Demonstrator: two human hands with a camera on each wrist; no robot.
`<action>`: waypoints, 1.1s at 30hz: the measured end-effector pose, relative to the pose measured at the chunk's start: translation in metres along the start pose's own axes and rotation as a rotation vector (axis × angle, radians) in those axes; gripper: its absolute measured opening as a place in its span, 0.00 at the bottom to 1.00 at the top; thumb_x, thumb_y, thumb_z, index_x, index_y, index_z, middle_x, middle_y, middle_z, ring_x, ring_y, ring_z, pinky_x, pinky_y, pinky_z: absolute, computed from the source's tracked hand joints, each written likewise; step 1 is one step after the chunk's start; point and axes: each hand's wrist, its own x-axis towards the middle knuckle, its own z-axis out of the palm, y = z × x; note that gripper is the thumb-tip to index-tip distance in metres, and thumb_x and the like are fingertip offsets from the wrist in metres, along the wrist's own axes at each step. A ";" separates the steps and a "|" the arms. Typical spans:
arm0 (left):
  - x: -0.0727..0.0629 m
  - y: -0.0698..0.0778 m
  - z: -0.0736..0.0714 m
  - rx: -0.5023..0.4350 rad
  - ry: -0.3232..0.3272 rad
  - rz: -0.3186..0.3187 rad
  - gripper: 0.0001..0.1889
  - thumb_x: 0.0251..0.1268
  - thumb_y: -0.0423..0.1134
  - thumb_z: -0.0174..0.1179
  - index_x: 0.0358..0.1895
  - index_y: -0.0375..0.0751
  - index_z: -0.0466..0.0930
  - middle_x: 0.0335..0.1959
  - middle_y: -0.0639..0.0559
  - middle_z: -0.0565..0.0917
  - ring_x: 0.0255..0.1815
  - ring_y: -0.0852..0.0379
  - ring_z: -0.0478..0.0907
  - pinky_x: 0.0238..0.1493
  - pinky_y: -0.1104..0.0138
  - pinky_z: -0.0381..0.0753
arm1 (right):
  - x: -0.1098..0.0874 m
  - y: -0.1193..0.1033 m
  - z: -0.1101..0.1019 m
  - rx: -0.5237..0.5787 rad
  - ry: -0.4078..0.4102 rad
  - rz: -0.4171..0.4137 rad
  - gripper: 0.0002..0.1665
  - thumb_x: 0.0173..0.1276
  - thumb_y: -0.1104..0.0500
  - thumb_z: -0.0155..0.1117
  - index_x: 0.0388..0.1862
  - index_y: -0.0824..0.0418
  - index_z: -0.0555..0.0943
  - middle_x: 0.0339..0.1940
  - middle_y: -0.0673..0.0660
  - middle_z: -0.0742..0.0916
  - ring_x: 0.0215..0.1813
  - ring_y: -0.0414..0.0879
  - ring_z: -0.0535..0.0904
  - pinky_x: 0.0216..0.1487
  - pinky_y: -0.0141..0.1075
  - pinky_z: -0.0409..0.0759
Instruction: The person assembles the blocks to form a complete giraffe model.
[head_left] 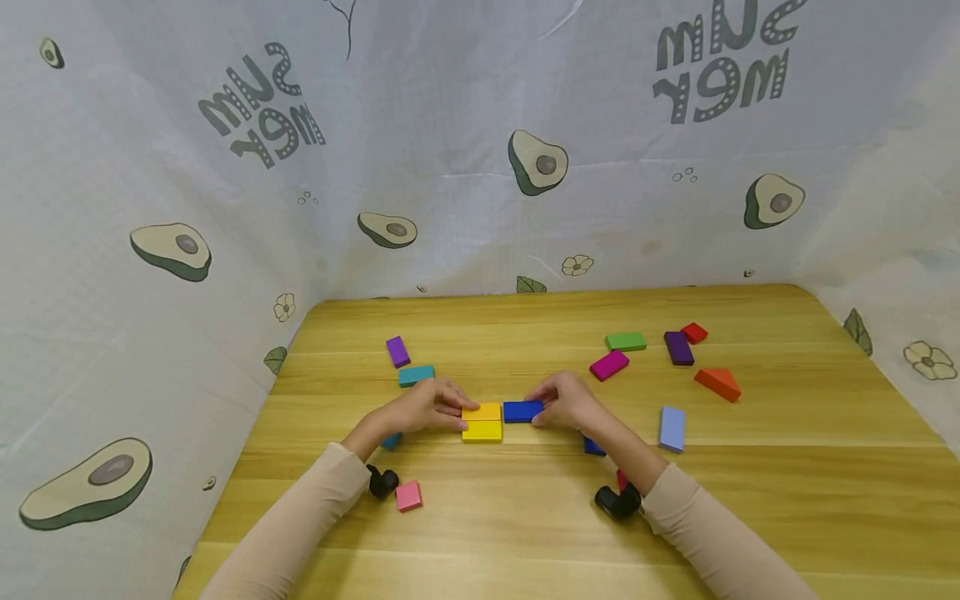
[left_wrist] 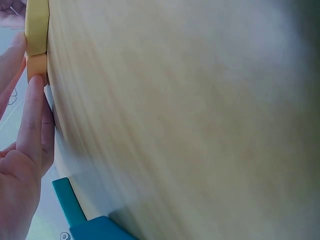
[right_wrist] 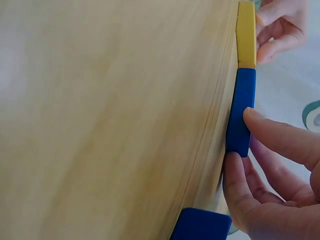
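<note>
A yellow block (head_left: 482,432) and an orange block (head_left: 483,412) lie flat, long sides together, at the middle of the wooden table. My left hand (head_left: 431,406) holds this pair at its left end, thumb by the yellow block and a fingertip on the orange one. Just right of them lies a blue block (head_left: 519,412), its long side running left to right. Its right end is pinched between the thumb and fingers of my right hand (head_left: 566,402). In the right wrist view the blue block (right_wrist: 241,110) lines up with the yellow block (right_wrist: 246,35); whether they touch, I cannot tell.
Teal blocks (head_left: 416,376) and a purple block (head_left: 398,352) lie beyond the left hand. A pink block (head_left: 408,496) is nearer me. Another blue block (head_left: 593,446) sits under the right forearm. Green (head_left: 626,342), magenta (head_left: 610,365) and several other blocks lie to the right.
</note>
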 end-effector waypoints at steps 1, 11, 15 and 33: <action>0.000 0.000 0.000 0.000 0.001 -0.002 0.18 0.63 0.30 0.68 0.57 0.36 0.84 0.50 0.47 0.77 0.50 0.53 0.75 0.52 0.68 0.82 | -0.001 -0.001 0.001 0.002 -0.001 0.000 0.17 0.51 0.77 0.76 0.41 0.71 0.88 0.38 0.59 0.85 0.39 0.49 0.77 0.43 0.39 0.80; 0.000 -0.001 0.001 -0.002 0.004 -0.006 0.18 0.63 0.31 0.68 0.56 0.36 0.85 0.49 0.47 0.78 0.50 0.54 0.76 0.51 0.68 0.82 | -0.004 -0.005 0.005 0.024 -0.007 -0.012 0.17 0.52 0.77 0.76 0.42 0.73 0.87 0.38 0.60 0.85 0.38 0.49 0.76 0.42 0.38 0.80; 0.000 0.001 0.001 -0.001 0.003 -0.002 0.18 0.63 0.31 0.68 0.56 0.36 0.84 0.49 0.47 0.78 0.50 0.54 0.77 0.51 0.68 0.82 | -0.005 -0.005 0.004 0.023 -0.020 -0.011 0.17 0.52 0.77 0.76 0.43 0.73 0.86 0.40 0.60 0.85 0.40 0.50 0.77 0.44 0.40 0.80; 0.000 0.001 0.001 -0.017 0.002 0.015 0.17 0.64 0.31 0.67 0.56 0.33 0.84 0.50 0.42 0.78 0.51 0.49 0.77 0.52 0.68 0.82 | -0.023 0.008 -0.025 0.068 0.095 -0.111 0.22 0.58 0.66 0.76 0.50 0.75 0.83 0.44 0.67 0.86 0.44 0.56 0.80 0.45 0.42 0.82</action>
